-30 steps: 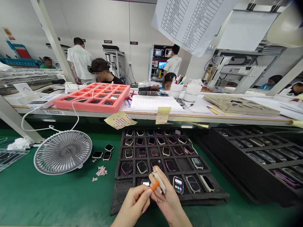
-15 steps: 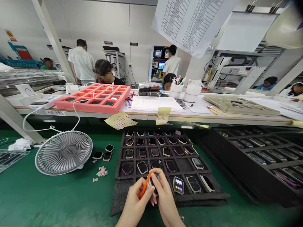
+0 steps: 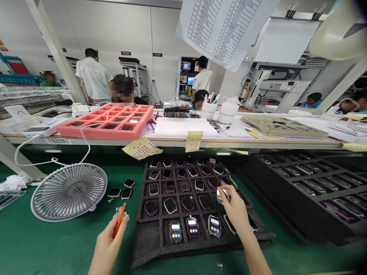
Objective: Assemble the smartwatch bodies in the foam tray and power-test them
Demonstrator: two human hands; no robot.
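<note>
From here I see the right hand [image 3: 234, 205] pinching a smartwatch [image 3: 221, 196] over the black foam tray [image 3: 146, 233], the left hand [image 3: 109, 236] gripping an orange stick [image 3: 120, 218] — seemingly a placing step, calling for level, gentle lowering.

Fan [image 3: 69, 191] left of watch tray [image 3: 147, 244], second tray [image 3: 282, 204] right, shelf [image 3: 172, 143] behind.

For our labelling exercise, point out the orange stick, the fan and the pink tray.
Orange stick [image 3: 120, 217], head view: its shaft.
Fan [image 3: 69, 192], head view: its grille.
Pink tray [image 3: 110, 134], head view: its front wall.
</note>
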